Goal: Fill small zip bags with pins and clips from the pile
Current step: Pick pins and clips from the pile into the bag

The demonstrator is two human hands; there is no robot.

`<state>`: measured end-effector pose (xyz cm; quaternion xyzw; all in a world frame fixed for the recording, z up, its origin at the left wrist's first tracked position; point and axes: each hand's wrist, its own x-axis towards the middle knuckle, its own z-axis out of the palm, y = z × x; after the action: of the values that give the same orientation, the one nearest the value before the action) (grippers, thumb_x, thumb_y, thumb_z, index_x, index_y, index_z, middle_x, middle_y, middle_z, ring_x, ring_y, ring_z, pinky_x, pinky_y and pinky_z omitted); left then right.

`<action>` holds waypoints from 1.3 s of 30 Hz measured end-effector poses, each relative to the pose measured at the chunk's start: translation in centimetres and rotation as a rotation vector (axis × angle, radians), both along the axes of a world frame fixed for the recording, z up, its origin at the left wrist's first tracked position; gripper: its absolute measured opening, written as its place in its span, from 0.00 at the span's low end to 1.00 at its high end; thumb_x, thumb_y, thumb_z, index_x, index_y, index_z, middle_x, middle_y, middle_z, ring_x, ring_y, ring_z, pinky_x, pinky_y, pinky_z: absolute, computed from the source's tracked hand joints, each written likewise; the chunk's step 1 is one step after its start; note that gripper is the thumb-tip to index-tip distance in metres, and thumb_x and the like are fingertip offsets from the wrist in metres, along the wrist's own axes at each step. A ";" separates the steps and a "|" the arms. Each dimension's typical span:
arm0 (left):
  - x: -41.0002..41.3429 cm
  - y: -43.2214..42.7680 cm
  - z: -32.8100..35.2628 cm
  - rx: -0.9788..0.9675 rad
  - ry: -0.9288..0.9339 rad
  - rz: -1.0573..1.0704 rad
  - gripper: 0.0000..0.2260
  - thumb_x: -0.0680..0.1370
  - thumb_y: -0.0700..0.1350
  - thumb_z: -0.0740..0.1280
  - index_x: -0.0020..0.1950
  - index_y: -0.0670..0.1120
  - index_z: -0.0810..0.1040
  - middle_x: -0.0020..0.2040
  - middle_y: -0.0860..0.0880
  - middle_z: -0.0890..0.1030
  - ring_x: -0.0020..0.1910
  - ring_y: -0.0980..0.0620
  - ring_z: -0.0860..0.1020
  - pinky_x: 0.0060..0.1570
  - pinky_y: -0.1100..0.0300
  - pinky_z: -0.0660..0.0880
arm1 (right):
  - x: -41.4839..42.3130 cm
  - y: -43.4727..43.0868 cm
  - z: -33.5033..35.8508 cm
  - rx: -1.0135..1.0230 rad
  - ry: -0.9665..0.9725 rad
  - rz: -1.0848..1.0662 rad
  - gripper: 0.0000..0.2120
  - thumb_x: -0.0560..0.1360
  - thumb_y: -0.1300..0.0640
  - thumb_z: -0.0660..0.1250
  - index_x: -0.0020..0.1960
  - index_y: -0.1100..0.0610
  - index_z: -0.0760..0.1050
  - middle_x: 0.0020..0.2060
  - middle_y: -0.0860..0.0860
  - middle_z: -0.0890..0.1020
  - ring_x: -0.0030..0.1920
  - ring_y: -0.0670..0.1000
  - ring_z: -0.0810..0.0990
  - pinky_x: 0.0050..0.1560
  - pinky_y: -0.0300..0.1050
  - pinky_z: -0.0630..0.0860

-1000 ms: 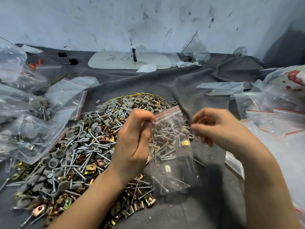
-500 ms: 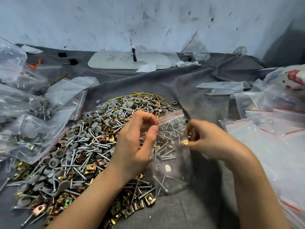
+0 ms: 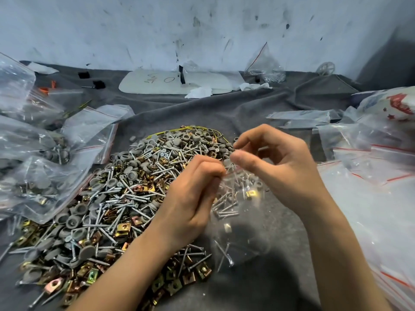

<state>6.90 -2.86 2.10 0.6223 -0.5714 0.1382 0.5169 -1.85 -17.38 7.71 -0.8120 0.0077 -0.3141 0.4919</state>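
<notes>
Left hand [image 3: 190, 198] fingers curl tight, pinching the mouth of a small clear plastic zip bag [image 3: 238, 223] holding screws, just right of the pile of silver screws, grey caps and brass clips [image 3: 121, 198]. Right hand [image 3: 280, 169] fingers curve over the bag's mouth, thumb and forefinger slightly apart; whether they hold anything is unclear.

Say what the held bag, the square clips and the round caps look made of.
The zip bag: thin clear plastic film, glossy; contents show through, it crinkles. The square clips: likely plated sheet metal; yellow-gold, iridescent shine. The round caps: probably plastic or rubber; matte grey, no glint.
</notes>
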 end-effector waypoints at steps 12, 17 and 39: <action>0.3 0.4 0.3 -0.126 0.121 0.288 0.04 0.79 0.42 0.54 0.52 0.47 0.66 0.41 0.40 0.75 0.38 0.42 0.76 0.37 0.46 0.72 | 1.5 -0.8 -3.7 -0.416 0.849 0.101 0.16 0.65 0.61 0.77 0.29 0.45 0.74 0.36 0.48 0.82 0.41 0.50 0.80 0.45 0.45 0.76; 0.2 0.4 0.3 -0.116 0.138 0.286 0.03 0.79 0.43 0.55 0.51 0.47 0.67 0.41 0.40 0.76 0.38 0.41 0.77 0.37 0.44 0.73 | 1.6 -0.7 -4.2 -0.491 0.885 0.016 0.12 0.66 0.57 0.77 0.33 0.49 0.73 0.35 0.47 0.78 0.40 0.49 0.78 0.41 0.42 0.73; -0.1 0.5 0.4 -0.108 -0.128 0.100 0.05 0.83 0.41 0.56 0.53 0.42 0.70 0.51 0.39 0.75 0.49 0.48 0.75 0.49 0.61 0.72 | -0.4 2.1 1.3 0.002 -0.066 0.083 0.03 0.75 0.64 0.65 0.47 0.59 0.74 0.39 0.52 0.83 0.45 0.54 0.83 0.49 0.55 0.78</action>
<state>6.75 -2.37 2.51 0.6111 -0.5631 0.2342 0.5046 -2.22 -15.27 8.97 -0.8001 -0.0418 -0.3203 0.5054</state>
